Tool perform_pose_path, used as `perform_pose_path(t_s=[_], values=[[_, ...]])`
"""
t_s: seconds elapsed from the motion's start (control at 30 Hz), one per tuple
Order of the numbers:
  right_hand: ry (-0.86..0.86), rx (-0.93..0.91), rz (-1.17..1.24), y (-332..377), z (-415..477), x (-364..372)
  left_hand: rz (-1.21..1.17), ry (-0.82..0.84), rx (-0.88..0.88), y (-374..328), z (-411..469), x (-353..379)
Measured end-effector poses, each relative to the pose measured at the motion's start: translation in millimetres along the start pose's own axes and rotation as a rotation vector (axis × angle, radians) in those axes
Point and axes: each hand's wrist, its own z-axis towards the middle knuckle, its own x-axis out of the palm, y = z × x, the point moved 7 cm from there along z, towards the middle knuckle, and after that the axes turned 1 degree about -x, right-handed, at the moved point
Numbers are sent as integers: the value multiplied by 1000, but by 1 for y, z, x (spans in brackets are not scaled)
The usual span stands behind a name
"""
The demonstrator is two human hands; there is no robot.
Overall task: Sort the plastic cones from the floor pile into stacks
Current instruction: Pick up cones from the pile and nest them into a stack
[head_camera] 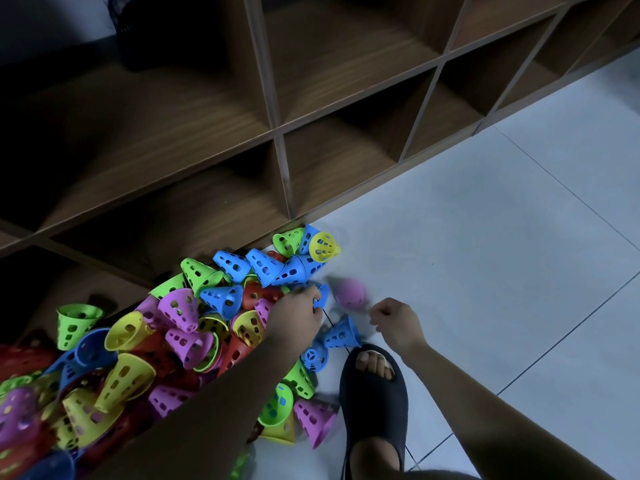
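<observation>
Plastic cones (178,308), heaped on the floor (485,237) against the wooden shelf (281,168); probably light, springy and slick-walled, so best pinched at the wide rim (or through a hole). Pinching a blue cone (323,296) with the left hand (298,317); right hand (394,323) fingers curled, seemingly empty

free: tiled floor (502,237) right | blocked: cone pile (156,341) left, shelf (277,133) behind

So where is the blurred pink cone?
Head view, centre: the pink cone is right of the pile, just beyond the gap between left hand and right hand.
</observation>
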Motion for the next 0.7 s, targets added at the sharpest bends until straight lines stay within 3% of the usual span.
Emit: perform_pose_path(t_s=[0.1,0.23,0.5,0.7], values=[[61,-84,-199,8,-16,18,-28,-59,-34,7,5,-11],[169,-22,-125,8,-34,33,44,-48,-32,1,18,-15],[117,-224,-241,11,-38,41,135,22,-29,0,31,-1],[115,-238,-193,17,-41,32,133,-8,-59,8,22,-17]])
